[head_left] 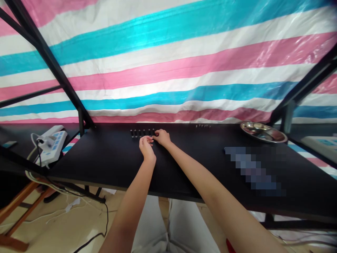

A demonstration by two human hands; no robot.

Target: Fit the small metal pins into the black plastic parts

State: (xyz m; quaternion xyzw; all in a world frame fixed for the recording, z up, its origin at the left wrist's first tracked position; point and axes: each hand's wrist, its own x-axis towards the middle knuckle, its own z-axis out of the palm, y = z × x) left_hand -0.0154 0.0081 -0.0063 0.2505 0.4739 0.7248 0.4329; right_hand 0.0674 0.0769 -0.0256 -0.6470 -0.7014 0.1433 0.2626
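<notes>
Both my arms reach out to the far edge of a black table (110, 158). A row of several small dark upright cylinders (142, 133) stands there. My right hand (162, 137) is at the right end of that row, its fingertips pinched on the last cylinder. My left hand (146, 147) sits just below and left of it, fingers curled together; whatever it may hold is too small to make out.
A second row of tiny dark pieces (203, 125) lies farther right along the back edge. A steel dish (263, 132) stands at the back right. A white power strip (51, 144) with cables sits on the left. Black frame bars (50, 59) and a striped tarp stand behind.
</notes>
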